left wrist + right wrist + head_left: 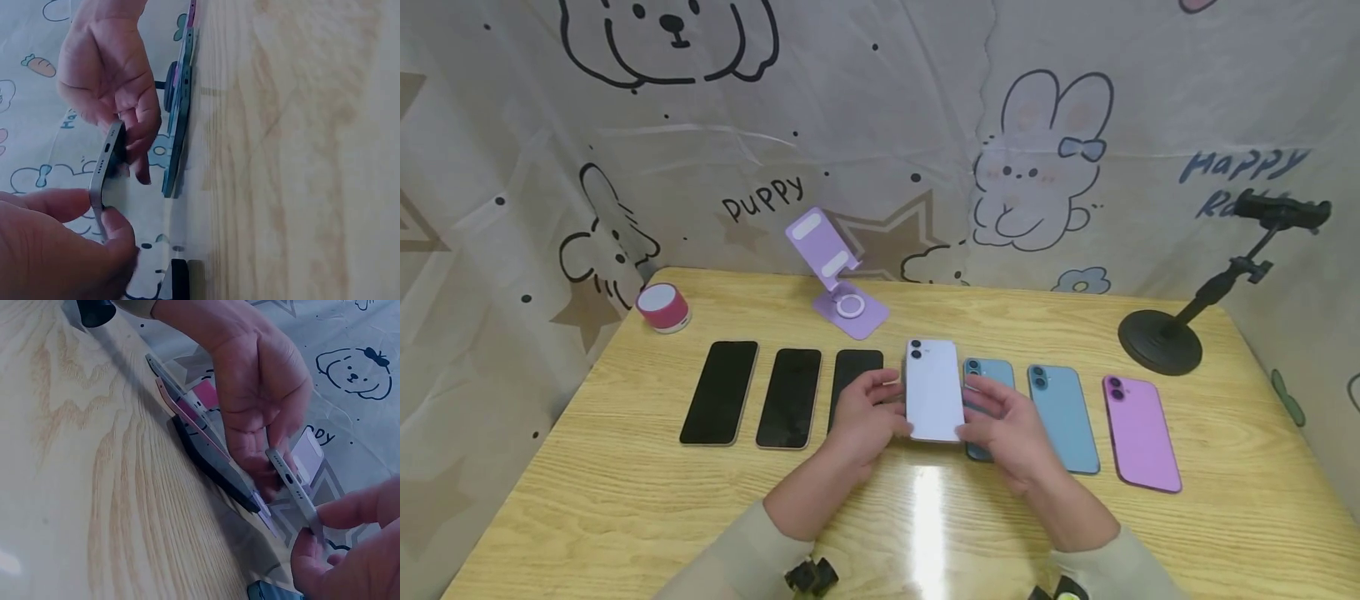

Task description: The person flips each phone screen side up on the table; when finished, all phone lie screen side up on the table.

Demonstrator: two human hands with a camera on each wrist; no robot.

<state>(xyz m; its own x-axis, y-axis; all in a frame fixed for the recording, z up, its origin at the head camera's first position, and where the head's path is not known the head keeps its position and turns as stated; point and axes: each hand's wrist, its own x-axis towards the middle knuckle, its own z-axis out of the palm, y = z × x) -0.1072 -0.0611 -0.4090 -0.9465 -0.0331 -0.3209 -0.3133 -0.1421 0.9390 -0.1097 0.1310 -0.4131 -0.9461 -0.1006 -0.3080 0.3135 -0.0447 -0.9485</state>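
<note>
A white smartphone [934, 392] is held back side up above the table, its camera lenses at the far left corner. My left hand [867, 419] pinches its left edge between thumb and fingers. On the opposite edge my right hand [1009, 429] grips in the same way. Both wrist views show the phone's bottom edge [107, 153] with its charging port, lifted off the wood. Beneath my left hand a dark-screened phone [857, 363] is partly covered. My right hand partly hides a blue phone [989, 368] lying camera side up.
Two more dark-screened phones, one far left [720, 392] and one beside it [789, 398], lie on the table [625, 508]. To the right are another blue phone [1066, 421] and a pink one [1142, 433]. Behind stand a purple phone stand [850, 310], a pink speaker-like cylinder [664, 310] and a black stand [1161, 342].
</note>
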